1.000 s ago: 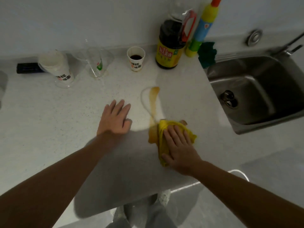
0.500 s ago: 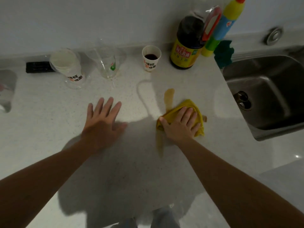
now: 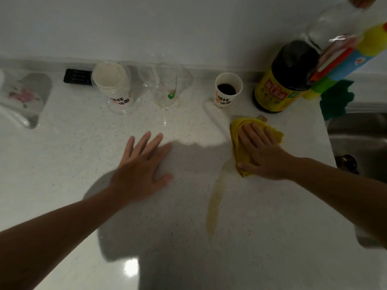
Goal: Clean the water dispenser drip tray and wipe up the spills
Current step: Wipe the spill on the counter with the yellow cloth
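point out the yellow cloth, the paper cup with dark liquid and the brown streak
yellow cloth (image 3: pixel 240 155), head view, left fold beside the right hand
paper cup (image 3: pixel 226 99), head view, outer wall
brown streak (image 3: pixel 213 208), head view, middle

The sink (image 3: pixel 360 143) and spray bottle (image 3: pixel 356 57) are cut off at the right edge.

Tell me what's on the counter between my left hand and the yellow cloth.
In the head view, only bare speckled countertop lies between the left hand and the yellow cloth; the brownish spill streak trails nearer you, below the cloth.
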